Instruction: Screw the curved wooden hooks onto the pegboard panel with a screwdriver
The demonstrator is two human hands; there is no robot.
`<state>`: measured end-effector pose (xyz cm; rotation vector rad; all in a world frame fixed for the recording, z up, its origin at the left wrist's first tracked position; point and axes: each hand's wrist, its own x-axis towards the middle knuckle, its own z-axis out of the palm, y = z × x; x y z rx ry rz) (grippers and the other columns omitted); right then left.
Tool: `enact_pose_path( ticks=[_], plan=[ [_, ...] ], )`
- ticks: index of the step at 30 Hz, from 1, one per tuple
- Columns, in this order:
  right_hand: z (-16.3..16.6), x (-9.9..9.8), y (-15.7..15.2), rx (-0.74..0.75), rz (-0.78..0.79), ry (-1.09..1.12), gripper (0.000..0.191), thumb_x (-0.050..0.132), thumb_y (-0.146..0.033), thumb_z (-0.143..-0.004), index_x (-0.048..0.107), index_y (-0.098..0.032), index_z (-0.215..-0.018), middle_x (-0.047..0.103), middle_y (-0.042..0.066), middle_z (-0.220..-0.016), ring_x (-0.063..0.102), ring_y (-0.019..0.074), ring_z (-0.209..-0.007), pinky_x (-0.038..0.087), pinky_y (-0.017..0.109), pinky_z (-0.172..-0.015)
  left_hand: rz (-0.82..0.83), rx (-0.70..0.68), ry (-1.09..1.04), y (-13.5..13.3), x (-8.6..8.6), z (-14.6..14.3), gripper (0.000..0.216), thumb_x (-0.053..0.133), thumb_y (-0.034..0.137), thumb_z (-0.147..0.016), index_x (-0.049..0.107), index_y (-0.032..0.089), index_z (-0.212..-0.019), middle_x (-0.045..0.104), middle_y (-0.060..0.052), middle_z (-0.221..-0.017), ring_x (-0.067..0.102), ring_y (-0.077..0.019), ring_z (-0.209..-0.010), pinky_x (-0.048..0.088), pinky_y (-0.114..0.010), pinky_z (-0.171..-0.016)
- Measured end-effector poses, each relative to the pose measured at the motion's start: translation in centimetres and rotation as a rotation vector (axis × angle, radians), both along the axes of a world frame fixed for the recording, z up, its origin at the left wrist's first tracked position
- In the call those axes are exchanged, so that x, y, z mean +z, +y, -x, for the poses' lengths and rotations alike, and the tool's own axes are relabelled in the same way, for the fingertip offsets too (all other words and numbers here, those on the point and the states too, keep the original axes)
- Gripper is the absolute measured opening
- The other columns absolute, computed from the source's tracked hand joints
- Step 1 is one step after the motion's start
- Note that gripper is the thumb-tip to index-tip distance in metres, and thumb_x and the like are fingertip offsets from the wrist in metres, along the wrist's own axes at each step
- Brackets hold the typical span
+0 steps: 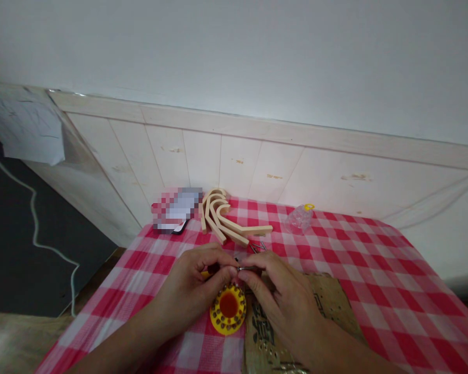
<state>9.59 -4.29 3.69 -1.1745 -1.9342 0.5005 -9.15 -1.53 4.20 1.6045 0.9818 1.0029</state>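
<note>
My left hand (197,278) and my right hand (278,291) meet over the table, both closed, with thumbs and forefingers pinching at the same spot. Between the fingertips shows a small metal piece (240,268), too small to name. Something yellow and dark (206,274) peeks out under the left fingers, mostly hidden. Just below the hands lies a round yellow bit holder (228,328) with an orange centre and several metal bits set around its ring. A cardboard piece (335,298) with dark markings and small holes lies under my right hand.
Several curved wooden hooks (237,231) lie behind the hands, with some metal pieces (258,247) near them. A phone-like object (177,210), partly blurred, lies at the back left. A clear plastic bag (298,221) with a yellow top sits back right. The checkered tablecloth (405,301) meets the wall.
</note>
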Motion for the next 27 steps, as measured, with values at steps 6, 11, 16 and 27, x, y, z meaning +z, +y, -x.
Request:
enact_pose_path(
  ticks=[6, 11, 16, 27],
  plan=[
    [-0.05, 0.13, 0.07, -0.033, -0.014, 0.062, 0.012, 0.062, -0.016, -0.094, 0.068, -0.025, -0.101, 0.074, 0.0, -0.086, 0.071, 0.015, -0.072, 0.06, 0.027, -0.069, 0.016, 0.006, -0.018, 0.01, -0.08, -0.09, 0.017, 0.067, 0.024, -0.085, 0.075, 0.015, -0.073, 0.071, -0.004, -0.07, 0.062, -0.0139, -0.064, 0.045, -0.022, -0.058],
    [-0.19, 0.29, -0.01, -0.02, 0.021, 0.073, 0.017, 0.058, -0.012, -0.094, 0.069, -0.025, -0.097, 0.076, 0.0, -0.086, 0.073, 0.0145, -0.074, 0.061, 0.026, -0.071, 0.037, 0.02, -0.027, 0.1, -0.3, 0.0, 0.016, 0.067, 0.026, -0.084, 0.077, 0.015, -0.077, 0.072, -0.005, -0.071, 0.063, -0.0148, -0.065, 0.048, -0.023, -0.06],
    [-0.08, 0.04, -0.06, -0.053, 0.068, 0.153, 0.018, 0.059, -0.017, -0.095, 0.068, -0.024, -0.107, 0.079, 0.003, -0.095, 0.077, 0.0174, -0.083, 0.064, 0.03, -0.075, 0.056, 0.04, -0.045, 0.22, -0.57, 0.27, 0.014, 0.069, 0.025, -0.084, 0.079, 0.016, -0.085, 0.075, -0.006, -0.077, 0.066, -0.016, -0.07, 0.05, -0.024, -0.064],
    [-0.23, -0.25, -0.33, -0.07, 0.119, 0.171, 0.012, 0.063, -0.018, -0.092, 0.073, -0.025, -0.094, 0.078, 0.0, -0.081, 0.074, 0.0156, -0.07, 0.061, 0.026, -0.063, 0.005, 0.055, -0.051, 0.16, -0.37, 0.4, 0.013, 0.069, 0.024, -0.084, 0.079, 0.016, -0.084, 0.073, -0.005, -0.075, 0.062, -0.014, -0.065, 0.048, -0.023, -0.061]
  ],
)
